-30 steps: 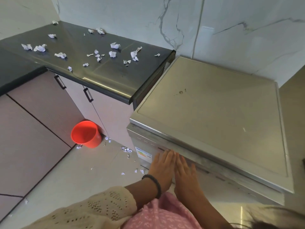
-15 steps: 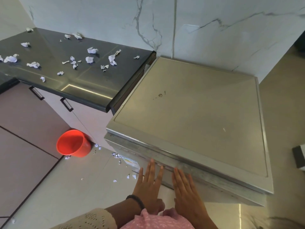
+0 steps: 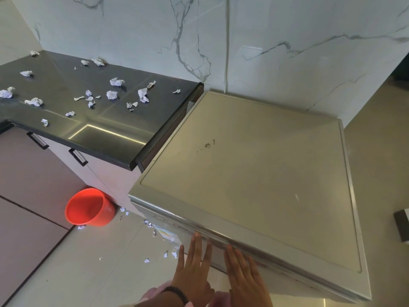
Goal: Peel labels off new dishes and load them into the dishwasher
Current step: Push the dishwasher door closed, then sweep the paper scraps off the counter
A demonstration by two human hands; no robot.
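The silver dishwasher [image 3: 254,185] stands against the marble wall, its door closed and its flat top bare. Side by side, my left hand [image 3: 194,267] and my right hand [image 3: 243,271] lie flat with straight fingers against the upper front of the door, just under the top edge. A black band sits on my left wrist. Several crumpled white label scraps [image 3: 112,94] lie scattered on the dark countertop [image 3: 106,129] to the left. No dishes are in view.
A red bucket [image 3: 88,207] sits on the floor beside the cabinet, left of the dishwasher. More paper scraps [image 3: 150,224] litter the pale floor tiles near the machine's front corner. A dark object [image 3: 401,224] shows at the right edge.
The view has shifted, so the dishwasher sits further right and lower. Both hands stay flat on the door front, the left fingers now more spread.
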